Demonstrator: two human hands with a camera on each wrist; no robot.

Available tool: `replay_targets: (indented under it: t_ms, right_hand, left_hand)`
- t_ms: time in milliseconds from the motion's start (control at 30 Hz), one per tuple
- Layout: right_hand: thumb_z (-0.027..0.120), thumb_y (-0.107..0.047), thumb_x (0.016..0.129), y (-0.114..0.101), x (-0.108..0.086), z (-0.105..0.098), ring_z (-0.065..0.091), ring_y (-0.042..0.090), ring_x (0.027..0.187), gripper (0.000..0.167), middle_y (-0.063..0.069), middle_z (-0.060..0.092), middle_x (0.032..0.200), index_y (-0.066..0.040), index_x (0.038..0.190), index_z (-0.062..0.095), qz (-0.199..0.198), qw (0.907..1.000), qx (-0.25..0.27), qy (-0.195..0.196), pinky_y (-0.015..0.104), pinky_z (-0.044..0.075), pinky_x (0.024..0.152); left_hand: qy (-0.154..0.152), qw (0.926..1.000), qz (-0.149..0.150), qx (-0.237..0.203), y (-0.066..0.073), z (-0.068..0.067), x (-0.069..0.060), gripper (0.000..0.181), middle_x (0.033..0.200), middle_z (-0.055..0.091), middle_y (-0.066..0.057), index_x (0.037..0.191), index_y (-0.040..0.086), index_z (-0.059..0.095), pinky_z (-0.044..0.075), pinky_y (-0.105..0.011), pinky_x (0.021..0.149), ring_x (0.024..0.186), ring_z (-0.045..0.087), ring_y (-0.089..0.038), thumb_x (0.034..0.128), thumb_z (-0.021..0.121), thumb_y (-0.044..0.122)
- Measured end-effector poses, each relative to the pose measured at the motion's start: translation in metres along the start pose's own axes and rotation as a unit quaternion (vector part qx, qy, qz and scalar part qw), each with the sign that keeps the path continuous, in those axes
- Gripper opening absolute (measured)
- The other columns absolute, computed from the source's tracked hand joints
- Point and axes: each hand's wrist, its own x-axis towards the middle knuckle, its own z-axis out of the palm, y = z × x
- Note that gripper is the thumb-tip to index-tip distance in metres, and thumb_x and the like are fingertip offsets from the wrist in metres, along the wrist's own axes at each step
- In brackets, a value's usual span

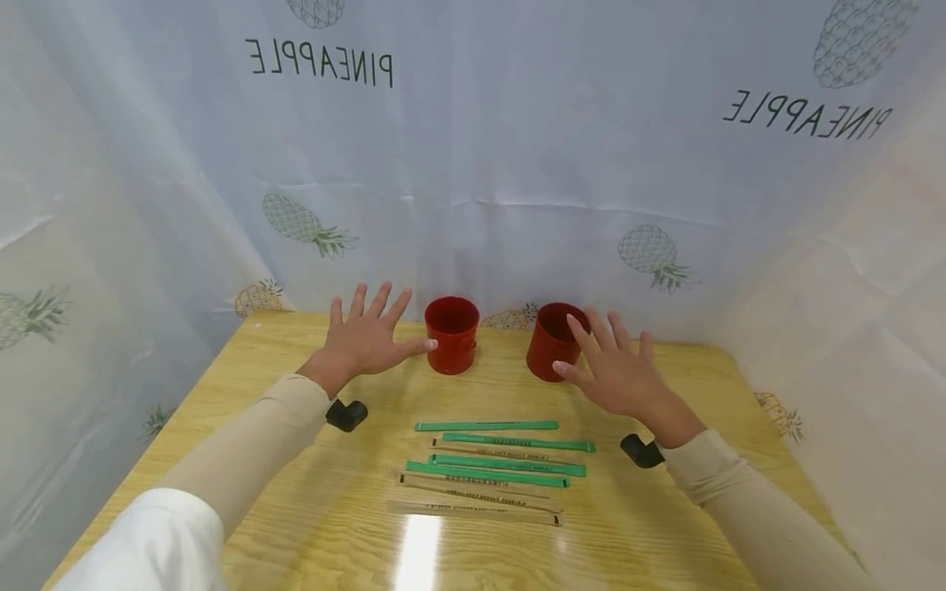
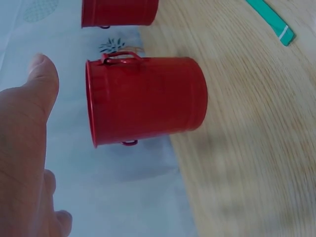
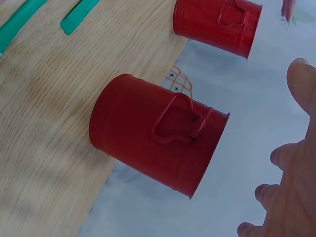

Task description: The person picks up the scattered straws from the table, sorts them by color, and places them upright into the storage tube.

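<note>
My left hand (image 1: 367, 341), right hand (image 1: 621, 376): spread wide, holding nothing | left cup (image 1: 452, 353), right cup (image 1: 543, 353): standing near them on the counter (image 1: 628, 533) | strips (image 1: 508, 465): lying closer to me | done: seemingly nothing, no strip showing in either cup; left: all handling

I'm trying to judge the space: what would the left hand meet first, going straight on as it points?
Probably the curtain: the left hand points its fingers that way, past the left cup. Depth is hard to judge.

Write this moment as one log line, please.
left hand: empty, by left red bucket | right hand: empty, by right red bucket | green and tan strips: lying on table
</note>
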Motion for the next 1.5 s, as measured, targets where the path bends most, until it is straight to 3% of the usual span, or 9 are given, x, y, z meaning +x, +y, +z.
replay_targets:
  t_ms: [667,1500]
  right_hand:
    - [0.048,-0.066,0.102,-0.033,0.011,0.013,0.004,0.046,0.163,0.085,0.01,0.007,0.178,-0.026,0.169,0.014,-0.035,0.9992,-0.014,0.016,0.084,0.001,0.119]
    - [0.046,-0.061,0.105,-0.071,0.021,0.027,0.005,0.043,0.164,0.078,0.01,0.009,0.178,-0.024,0.168,0.02,-0.091,0.9958,-0.006,0.007,0.082,0.004,0.121]
  left_hand:
    - [0.004,0.9998,0.01,-0.015,0.016,0.005,0.008,0.104,0.178,-0.001,-0.011,0.17,0.026,0.007,-0.009,-0.076,0.124,0.161,-0.01,-0.049,0.0919,0.047,0.082]
    - [0.015,0.9991,0.03,-0.026,0.027,0.027,0.022,0.106,0.178,0.002,-0.011,0.17,0.026,0.005,-0.002,-0.073,0.127,0.163,-0.005,-0.047,0.0908,0.046,0.083]
